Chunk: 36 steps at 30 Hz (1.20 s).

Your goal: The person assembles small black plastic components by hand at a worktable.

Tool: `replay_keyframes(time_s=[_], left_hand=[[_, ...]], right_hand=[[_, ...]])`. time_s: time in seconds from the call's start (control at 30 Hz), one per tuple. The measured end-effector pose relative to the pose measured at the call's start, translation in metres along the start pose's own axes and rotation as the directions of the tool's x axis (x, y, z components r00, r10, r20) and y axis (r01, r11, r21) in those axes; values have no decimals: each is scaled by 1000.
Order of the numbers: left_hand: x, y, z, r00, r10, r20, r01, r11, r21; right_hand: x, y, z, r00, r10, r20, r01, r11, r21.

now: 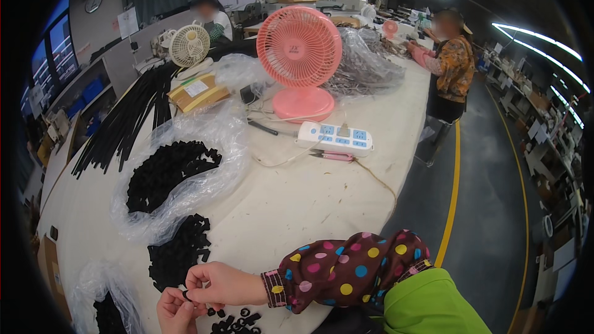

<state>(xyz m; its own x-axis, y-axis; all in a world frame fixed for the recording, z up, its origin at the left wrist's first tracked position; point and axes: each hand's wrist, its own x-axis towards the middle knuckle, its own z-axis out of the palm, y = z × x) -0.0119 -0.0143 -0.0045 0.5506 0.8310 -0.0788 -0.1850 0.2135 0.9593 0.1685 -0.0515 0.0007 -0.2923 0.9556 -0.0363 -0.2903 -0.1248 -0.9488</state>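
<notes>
At the table's near edge, my left hand [175,313] and my right hand [224,284] meet with fingertips pinched together. Between them is a small black loop-like piece [185,295], partly hidden by the fingers. Both hands appear to grip it. A heap of small black pieces [178,252] lies just beyond my hands. It sits by the mouth of a clear plastic bag [238,148] that holds more of the same black pieces [164,176]. Several loose black pieces, some ring-shaped, [238,321] are scattered under my right wrist.
A pink fan [299,46] stands beyond a white power strip [335,138] and pink-handled thread snips [333,156]. Long black strips [127,114] hang over the left side. Another plastic bag [117,281] is at near left. Two people [455,65] work farther off.
</notes>
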Motion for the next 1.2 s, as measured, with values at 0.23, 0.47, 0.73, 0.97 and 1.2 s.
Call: replay_keyframes(time_s=[0.23,0.47,0.73,0.97,1.2], left_hand=[[1,-17,-17,977,210,-34,-204,971,125],[-6,-3,-7,984,122,132,-124,992,8],[-5,-4,-11,987,-64,149,64,998,4],[-3,12,23,996,-64,-62,59,995,-79],[1,0,0,999,-5,37,11,989,-149]], right_hand=[[1,3,4,996,20,82,-33,986,163],[-8,-2,9,930,-365,41,359,880,-312],[-8,5,7,771,-628,105,543,562,-625],[5,2,1,978,-193,-73,181,972,-149],[-3,-9,1,996,86,10,-86,985,150]])
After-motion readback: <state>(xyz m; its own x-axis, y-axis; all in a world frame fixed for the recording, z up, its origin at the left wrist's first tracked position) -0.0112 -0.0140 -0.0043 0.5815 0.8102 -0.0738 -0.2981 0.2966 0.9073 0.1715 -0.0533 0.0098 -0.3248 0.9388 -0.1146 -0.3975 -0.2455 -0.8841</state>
